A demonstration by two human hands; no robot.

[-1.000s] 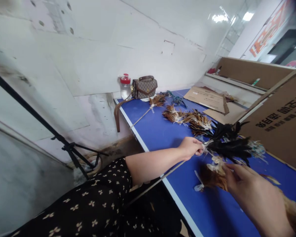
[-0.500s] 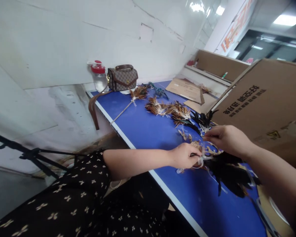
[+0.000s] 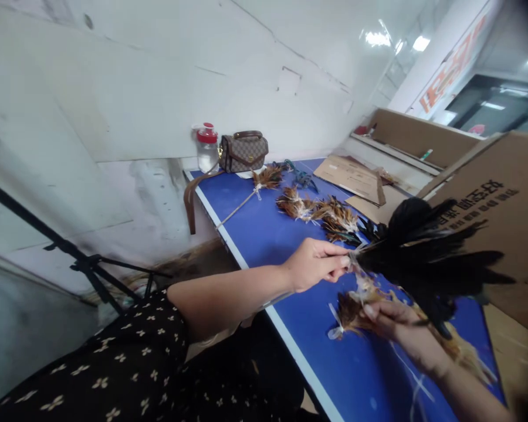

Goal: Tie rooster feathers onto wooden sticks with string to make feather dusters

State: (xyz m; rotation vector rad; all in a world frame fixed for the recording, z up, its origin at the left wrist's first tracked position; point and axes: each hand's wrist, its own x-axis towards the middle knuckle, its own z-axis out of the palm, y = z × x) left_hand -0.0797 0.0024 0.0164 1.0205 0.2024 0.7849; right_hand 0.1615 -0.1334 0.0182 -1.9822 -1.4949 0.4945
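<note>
Two hands: left hand (image 3: 314,265) pinches black feather duster (image 3: 426,252), right hand (image 3: 389,316) below.

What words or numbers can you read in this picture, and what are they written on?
Nothing can be read for sure.
cardboard box: black printed characters, upside down, partly behind the black feathers held by the left hand; too blurred to read.
wall sign: orange characters; too blurred to read.
handbag: patterned all over, no letters readable.
</note>
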